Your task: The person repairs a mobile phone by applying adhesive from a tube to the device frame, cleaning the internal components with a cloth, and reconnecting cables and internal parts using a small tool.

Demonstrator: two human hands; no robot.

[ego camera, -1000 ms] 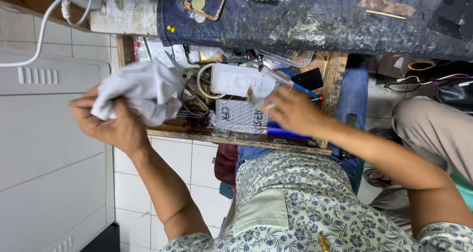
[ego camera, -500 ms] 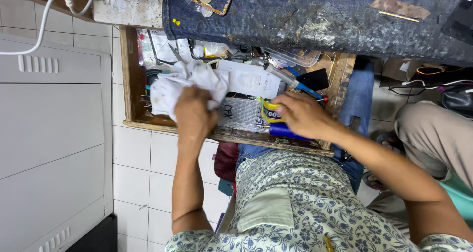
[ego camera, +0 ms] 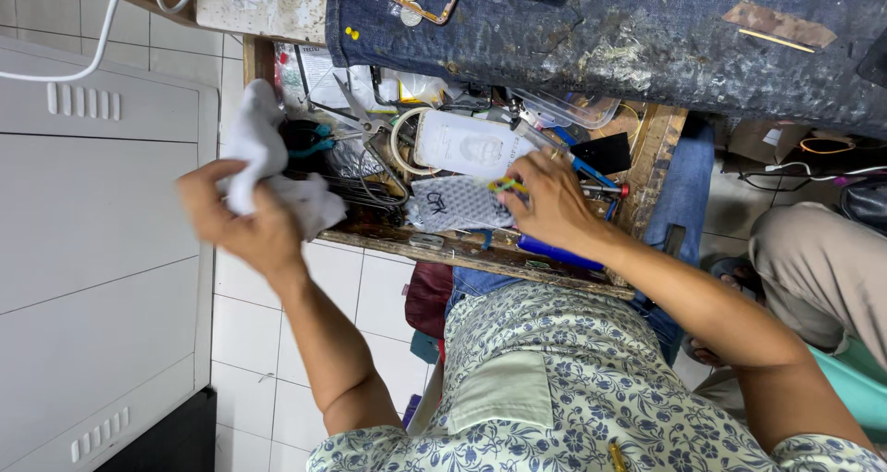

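Observation:
My left hand (ego camera: 249,227) grips a crumpled white cloth (ego camera: 259,153) just off the left end of an open wooden drawer (ego camera: 480,250). My right hand (ego camera: 552,202) reaches into the drawer with its fingertips pinched on a small yellow and green item (ego camera: 506,186). It lies over a grey patterned pouch (ego camera: 455,204) and below a white card-like case (ego camera: 469,144). A blue handle (ego camera: 554,250) lies at the drawer's front edge under my right wrist.
The drawer is crowded with teal-handled scissors (ego camera: 314,141), wires, clear plastic boxes (ego camera: 568,110) and pens. Above it is a workbench covered in stained denim (ego camera: 601,38). A white cabinet (ego camera: 102,232) stands at left. Another person's leg (ego camera: 818,269) is at right.
My left hand has pulled the white cloth out of the drawer and away to the left. My right hand stays in the drawer, its fingers now closed on the small yellow item.

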